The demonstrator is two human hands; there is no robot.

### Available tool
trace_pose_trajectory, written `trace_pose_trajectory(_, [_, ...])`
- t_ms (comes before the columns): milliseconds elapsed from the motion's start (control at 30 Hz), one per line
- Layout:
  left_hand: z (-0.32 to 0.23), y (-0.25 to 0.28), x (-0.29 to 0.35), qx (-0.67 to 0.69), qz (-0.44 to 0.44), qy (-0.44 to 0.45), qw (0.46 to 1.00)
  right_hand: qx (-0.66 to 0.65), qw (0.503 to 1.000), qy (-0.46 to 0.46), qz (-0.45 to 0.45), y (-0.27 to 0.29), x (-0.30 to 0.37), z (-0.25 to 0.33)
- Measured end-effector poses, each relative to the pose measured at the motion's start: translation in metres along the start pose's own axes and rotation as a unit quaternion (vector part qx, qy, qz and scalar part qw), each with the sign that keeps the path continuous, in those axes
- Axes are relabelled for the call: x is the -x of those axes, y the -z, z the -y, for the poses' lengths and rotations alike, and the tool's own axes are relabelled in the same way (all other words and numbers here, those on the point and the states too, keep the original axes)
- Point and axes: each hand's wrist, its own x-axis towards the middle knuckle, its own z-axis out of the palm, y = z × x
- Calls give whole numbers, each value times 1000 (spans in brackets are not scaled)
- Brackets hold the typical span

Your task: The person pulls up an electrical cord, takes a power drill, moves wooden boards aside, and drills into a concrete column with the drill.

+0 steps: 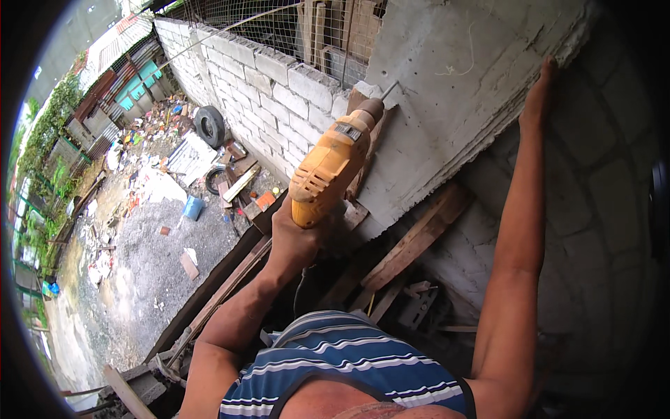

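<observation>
My left hand (296, 234) is wrapped round the grip of a yellow-orange power drill (332, 164), which tilts up and to the right. Its long thin bit (389, 90) points at a rough grey cement panel (440, 91); I cannot tell whether the tip touches it. Several small dark holes dot the panel's face. Far off at the upper right, my outstretched right arm ends with my right hand (537, 94) at the panel's ragged edge, where it appears to hold on; most of its fingers are hidden.
Wooden planks (419, 237) lean below the panel. A concrete block wall (279, 87) runs to the upper left, with wire mesh (265, 31) behind it. Down at the left are a gravel heap (160, 237), a tire (209, 126) and scattered rubbish. A drill cord hangs beneath my left hand.
</observation>
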Motion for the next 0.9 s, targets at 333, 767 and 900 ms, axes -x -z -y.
trace_pose_trajectory(333, [-2, 6, -4, -27, 8, 28, 999, -5, 1000, 1, -13, -2, 1, 4])
trace_pose_trajectory(767, [2, 3, -6, -56, -3, -29, 998, -11, 999, -1, -35, -1, -1, 10])
trace_pose_trajectory(900, [-1, 0, -3, -55, -18, -40, 998, -16, 999, -8, -41, -3, 1, 14])
